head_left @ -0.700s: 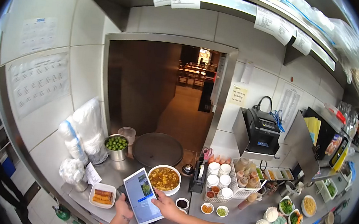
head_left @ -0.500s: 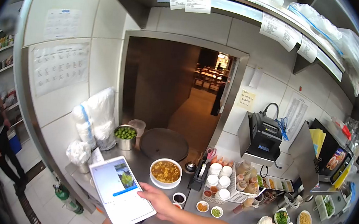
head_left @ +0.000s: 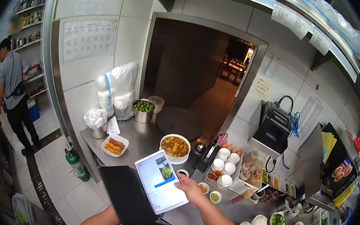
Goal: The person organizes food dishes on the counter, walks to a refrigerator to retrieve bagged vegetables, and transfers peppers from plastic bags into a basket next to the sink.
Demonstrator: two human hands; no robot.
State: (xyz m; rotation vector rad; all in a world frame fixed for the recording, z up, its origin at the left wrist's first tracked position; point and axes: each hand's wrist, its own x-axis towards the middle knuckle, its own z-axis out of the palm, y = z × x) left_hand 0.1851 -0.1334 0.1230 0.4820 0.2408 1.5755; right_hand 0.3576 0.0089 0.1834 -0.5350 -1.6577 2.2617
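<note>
One tablet [head_left: 162, 182], near centre: the right hand [head_left: 189, 189] pinches its right edge, thumb on the screen [head_left: 154, 174]. Left hand hidden behind one black cover [head_left: 123, 193]; its grip cannot be told. Beyond: one bowl [head_left: 179, 160] of brown soup [head_left: 175, 145]; left, one dish [head_left: 105, 150] of fried rolls [head_left: 115, 146] and one pot [head_left: 142, 118] of green fruits [head_left: 143, 105]. At right, two cups [head_left: 215, 201] of chopped garnish [head_left: 215, 196].

Metal pot [head_left: 143, 117] beside dark round tray [head_left: 179, 123]; green cylinder [head_left: 77, 166] on floor [head_left: 66, 197]

One tablet [head_left: 162, 182], one soup bowl [head_left: 175, 159], two white baskets [head_left: 238, 187], one printer [head_left: 274, 127], one green cylinder [head_left: 77, 164]
</note>
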